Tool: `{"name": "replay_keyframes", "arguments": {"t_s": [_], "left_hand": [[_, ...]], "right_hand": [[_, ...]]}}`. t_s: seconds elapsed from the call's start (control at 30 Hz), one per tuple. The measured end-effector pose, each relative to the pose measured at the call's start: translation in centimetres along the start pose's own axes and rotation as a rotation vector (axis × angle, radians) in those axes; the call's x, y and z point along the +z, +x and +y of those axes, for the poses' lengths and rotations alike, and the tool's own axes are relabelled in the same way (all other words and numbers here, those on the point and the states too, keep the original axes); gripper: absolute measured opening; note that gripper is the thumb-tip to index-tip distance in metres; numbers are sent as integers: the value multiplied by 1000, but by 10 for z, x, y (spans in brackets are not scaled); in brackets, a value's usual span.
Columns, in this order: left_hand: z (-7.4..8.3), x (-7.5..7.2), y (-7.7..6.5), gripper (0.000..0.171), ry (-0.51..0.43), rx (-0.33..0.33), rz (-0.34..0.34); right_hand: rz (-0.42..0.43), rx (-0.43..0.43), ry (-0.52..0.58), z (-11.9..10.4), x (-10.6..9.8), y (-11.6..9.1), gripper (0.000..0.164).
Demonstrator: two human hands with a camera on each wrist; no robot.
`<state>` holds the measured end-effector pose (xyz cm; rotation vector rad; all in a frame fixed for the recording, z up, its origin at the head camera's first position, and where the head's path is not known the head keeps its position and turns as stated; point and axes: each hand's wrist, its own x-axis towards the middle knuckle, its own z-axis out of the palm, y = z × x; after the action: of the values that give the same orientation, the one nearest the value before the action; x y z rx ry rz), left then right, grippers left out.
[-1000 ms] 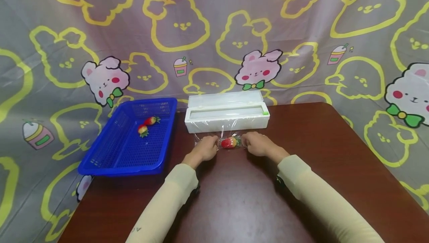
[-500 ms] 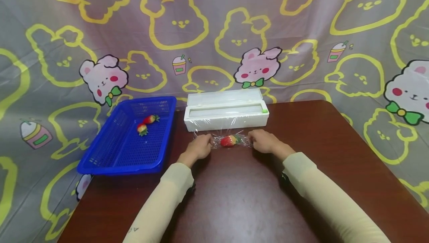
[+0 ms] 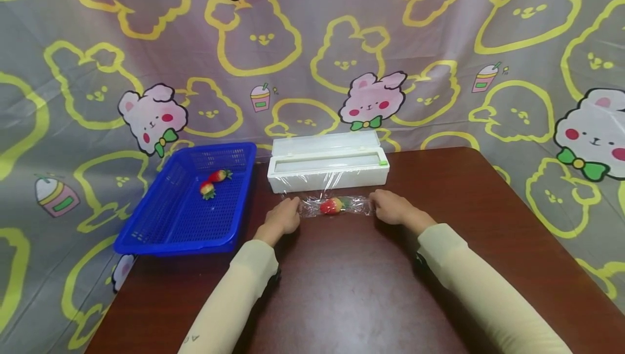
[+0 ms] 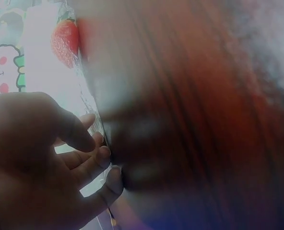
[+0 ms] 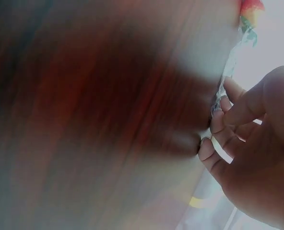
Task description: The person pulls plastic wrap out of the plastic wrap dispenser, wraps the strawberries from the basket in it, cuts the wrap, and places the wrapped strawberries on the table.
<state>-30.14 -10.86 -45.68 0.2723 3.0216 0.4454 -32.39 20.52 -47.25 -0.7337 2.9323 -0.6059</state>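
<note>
A blue basket held two strawberries. The left hand and right hand pinched cling film around another strawberry

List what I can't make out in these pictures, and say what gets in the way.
Head view: exactly how the left hand and right hand grip the clear film; their own backs hide most of the fingertips.
Head view: the mark on the left sleeve; too small to read.
Right wrist view: the whole wrapped strawberry; the top edge cuts it off.
Left wrist view: the tabletop's fine grain; blurred.
</note>
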Motion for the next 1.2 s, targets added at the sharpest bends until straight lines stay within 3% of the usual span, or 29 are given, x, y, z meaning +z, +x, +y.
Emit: {"name": "replay_keyframes", "arguments": {"t_s": [0.33,1.2], "left_hand": [[-4,-2,-6,18,-4,-17,15],[-7,-3,-11,8,41,-73,31]], "right_hand": [[5,10,-35,4,-2,-2,19],[2,21,-41,3,-7,-9,17]]}}
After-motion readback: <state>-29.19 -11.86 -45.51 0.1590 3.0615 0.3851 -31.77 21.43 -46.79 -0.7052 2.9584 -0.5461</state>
